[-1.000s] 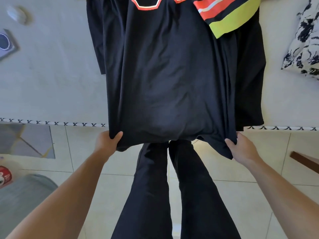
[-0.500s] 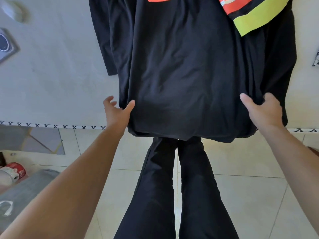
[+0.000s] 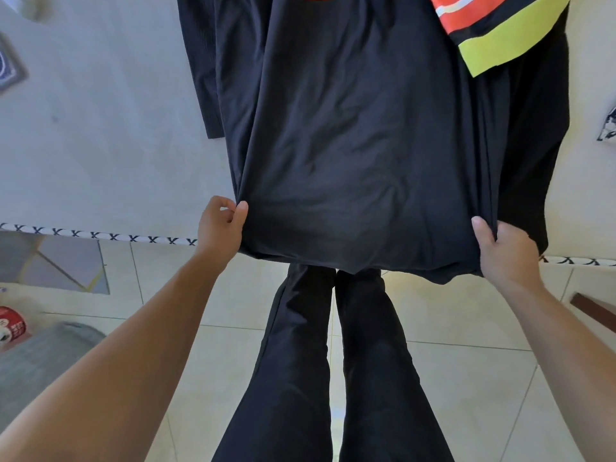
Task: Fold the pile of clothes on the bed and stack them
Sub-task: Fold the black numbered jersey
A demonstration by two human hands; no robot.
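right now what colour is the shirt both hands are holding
Black shirt, with orange trim near the top edge; head view.

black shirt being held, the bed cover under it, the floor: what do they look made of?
Black shirt: thin matte knit, probably a cotton or polyester jersey; it drapes in soft folds where the left hand and right hand pinch it.
Bed cover: pale woven fabric, matte, cross-stitch trim along its edge.
Floor: glazed tile, likely ceramic; glossy, with grout lines.

Left hand [image 3: 220, 225], right hand [image 3: 503, 251] pinching.
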